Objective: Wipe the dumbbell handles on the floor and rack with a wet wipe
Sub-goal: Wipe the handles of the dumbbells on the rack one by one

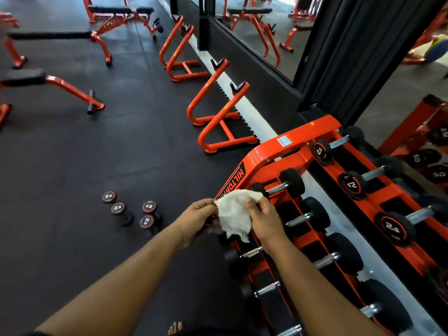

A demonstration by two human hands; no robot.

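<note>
Both hands were up in front of the person, close together, each pinching the white wet wipe (pixel 234 215) between them: left hand (pixel 197 215) held its left edge at the fingertips, right hand (pixel 263 220) gripped the upper right part with thumb on top. The wipe hung crumpled and slack, touching no dumbbell.

Position: the wipe was held over the near end of the orange rack (pixel 266 155). The rack ran away to the right, its dumbbells lying with handles across the tiers. The nearest rack handle (pixel 276 189) lay just beyond and right of the right hand, long axis running up-right from it; a second one (pixel 299 220) sat just right of that hand. Right hand was plainly the nearer to the rack.

The floor dumbbells (pixel 132 212), marked 2.5, lay on the black floor (pixel 72 166) well off to the left of the left hand, lower down. Their handles were mostly hidden behind the end caps.

Judgement: no wiping under way; wipe apparently being spread or refolded. Rack handles a short reach for the right hand; the floor set would need a stoop to the left.
</note>
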